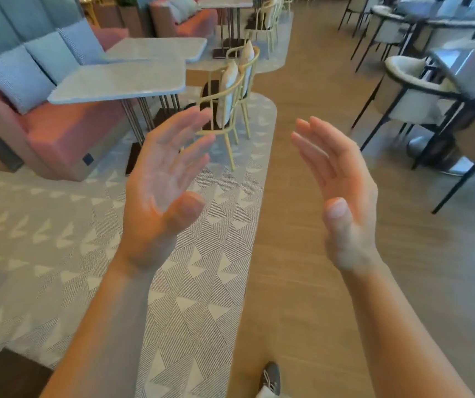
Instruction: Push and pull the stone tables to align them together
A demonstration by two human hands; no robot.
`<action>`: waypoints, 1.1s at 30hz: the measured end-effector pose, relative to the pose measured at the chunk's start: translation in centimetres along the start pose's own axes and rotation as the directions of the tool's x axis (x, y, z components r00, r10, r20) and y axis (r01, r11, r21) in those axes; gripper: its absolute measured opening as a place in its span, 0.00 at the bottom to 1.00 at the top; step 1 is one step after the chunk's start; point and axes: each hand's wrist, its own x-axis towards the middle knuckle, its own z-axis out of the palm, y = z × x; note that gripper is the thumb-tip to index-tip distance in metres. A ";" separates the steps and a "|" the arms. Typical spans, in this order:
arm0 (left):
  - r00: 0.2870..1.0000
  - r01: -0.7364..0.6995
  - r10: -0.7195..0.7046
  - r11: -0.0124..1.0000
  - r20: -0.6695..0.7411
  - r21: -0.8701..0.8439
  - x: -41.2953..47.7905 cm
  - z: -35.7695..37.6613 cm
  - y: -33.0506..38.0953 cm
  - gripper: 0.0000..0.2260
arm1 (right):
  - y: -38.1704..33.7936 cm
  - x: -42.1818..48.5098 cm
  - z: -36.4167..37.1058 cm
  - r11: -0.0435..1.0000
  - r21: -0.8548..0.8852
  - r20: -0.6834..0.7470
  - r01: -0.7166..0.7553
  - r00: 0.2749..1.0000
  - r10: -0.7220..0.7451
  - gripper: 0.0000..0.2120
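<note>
Two grey stone tables stand at the upper left beside a pink bench: the nearer stone table [121, 80] and the farther stone table [158, 48] just behind it, their tops close together and slightly offset. My left hand [164, 185] is raised in mid-air with the palm up and fingers spread, below and to the right of the nearer table, touching nothing. My right hand [342, 191] is also lifted, fingers straight, palm facing left, holding nothing. Both hands are well short of the tables.
Two pale yellow chairs [230, 93] with cushions stand right of the tables. A pink bench [58, 130] with blue cushions runs along the left. A patterned rug [173, 254] lies underfoot, wooden floor [302, 81] beside it. Dark-framed chairs [420, 90] and tables fill the right.
</note>
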 end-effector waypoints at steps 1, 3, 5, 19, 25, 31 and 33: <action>1.000 0.006 -0.006 1.000 -0.016 0.010 1.5 -0.1 -0.8 0.37 | 1.0 1.5 -0.3 1.000 0.014 0.004 -0.006 1.000 0.006 0.53; 0.999 -0.001 0.003 1.000 -0.052 0.030 4.6 -0.6 -2.2 0.36 | 3.5 4.8 -0.9 0.999 0.040 0.023 -0.008 1.000 0.007 0.52; 0.996 -0.004 0.006 0.999 -0.085 0.033 7.6 -1.3 -3.6 0.37 | 5.8 8.2 -1.1 0.998 0.067 0.051 -0.003 0.999 0.000 0.51; 0.984 -0.021 0.030 0.998 -0.178 0.052 26.6 -13.4 -19.8 0.36 | 25.8 29.3 4.6 0.997 0.071 0.145 0.007 0.989 -0.018 0.49; 0.989 -0.018 0.027 0.998 -0.145 0.066 36.8 -18.9 -25.0 0.35 | 32.8 38.9 7.9 0.996 0.084 0.135 0.011 0.991 -0.022 0.47; 0.990 -0.004 0.013 0.998 -0.138 0.062 44.8 -24.2 -30.6 0.35 | 40.5 46.9 10.4 0.995 0.102 0.147 0.006 0.989 -0.021 0.48; 0.989 0.001 0.012 0.996 -0.145 0.087 47.5 -26.0 -32.9 0.36 | 43.6 49.8 11.3 0.994 0.111 0.141 0.011 0.990 -0.026 0.48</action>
